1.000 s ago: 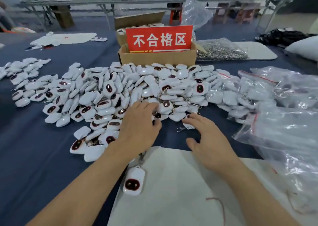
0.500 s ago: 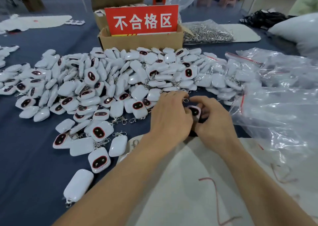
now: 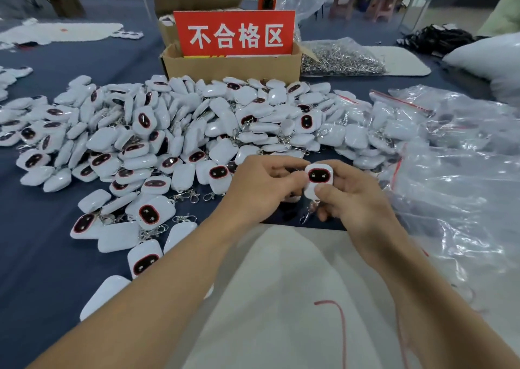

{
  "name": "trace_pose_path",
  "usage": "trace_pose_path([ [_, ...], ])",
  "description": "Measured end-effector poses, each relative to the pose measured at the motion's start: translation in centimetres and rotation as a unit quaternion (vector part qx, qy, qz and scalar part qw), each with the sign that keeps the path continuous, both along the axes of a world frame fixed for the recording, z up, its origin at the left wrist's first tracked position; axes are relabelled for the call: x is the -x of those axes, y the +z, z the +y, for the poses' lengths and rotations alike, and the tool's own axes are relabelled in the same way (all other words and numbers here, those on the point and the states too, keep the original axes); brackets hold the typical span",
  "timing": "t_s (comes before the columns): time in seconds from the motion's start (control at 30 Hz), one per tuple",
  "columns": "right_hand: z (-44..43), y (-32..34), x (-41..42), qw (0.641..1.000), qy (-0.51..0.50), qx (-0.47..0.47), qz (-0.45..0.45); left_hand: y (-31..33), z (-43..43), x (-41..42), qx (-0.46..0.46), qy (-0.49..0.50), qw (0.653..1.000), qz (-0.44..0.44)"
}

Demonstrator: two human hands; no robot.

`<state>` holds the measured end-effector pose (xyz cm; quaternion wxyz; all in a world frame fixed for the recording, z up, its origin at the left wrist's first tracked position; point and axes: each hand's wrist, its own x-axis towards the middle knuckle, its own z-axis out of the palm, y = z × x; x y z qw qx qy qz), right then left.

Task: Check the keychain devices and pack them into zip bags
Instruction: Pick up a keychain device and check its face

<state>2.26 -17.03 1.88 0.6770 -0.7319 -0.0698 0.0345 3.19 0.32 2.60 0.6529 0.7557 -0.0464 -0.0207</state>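
Student: Grip first. How is the white rounded plastic keychain device with the dark, red-rimmed oval face (image 3: 319, 177) held?

Tutor: Left hand (image 3: 261, 188): fingers curled, tips pinching the device's left edge. Right hand (image 3: 357, 200): thumb pressed on the lower face, fingers curled behind. The device stands upright, face to the camera, at the near edge of the heap. Its metal clasp (image 3: 306, 215) hangs below, between the two hands.

Student: And around it, from the left?

Tutor: A dark blue table cloth (image 3: 33, 256) carries a broad heap of similar white keychain devices (image 3: 180, 132), some face up, some face down, with clasps tangled among them. The heap lies directly behind the hands and hides the cloth there. Behind its centre is an open brown cardboard box (image 3: 230, 66), with a red sign in white Chinese characters (image 3: 235, 32) standing in it. Just right of the box, a clear bag of small silver metal clips (image 3: 340, 59) rests partly on a white pad (image 3: 405, 62).

Student: The far right?

Tutor: A crumpled pile of clear plastic zip bags with red seal strips (image 3: 455, 177) touches the heap's right end; white devices show inside some. Nearest the camera, under both forearms, lies a pale cloth mat (image 3: 281, 284) marked with a thin red line.
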Motion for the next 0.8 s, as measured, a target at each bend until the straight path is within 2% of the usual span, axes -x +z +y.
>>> trace_pose_path([
  [0.27,0.7,0.4,0.5,0.995,0.034,-0.073,0.060,0.0,0.6,0.9,-0.060,0.066,0.992,-0.086],
  [0.47,1.1,0.5,1.4,0.995,0.012,-0.086,0.053,0.3,0.5,1.8,-0.088,0.074,0.985,-0.131],
  [0.8,1.3,0.2,1.8,0.995,-0.010,-0.077,0.069,0.1,0.1,1.7,-0.059,0.049,0.994,-0.073],
])
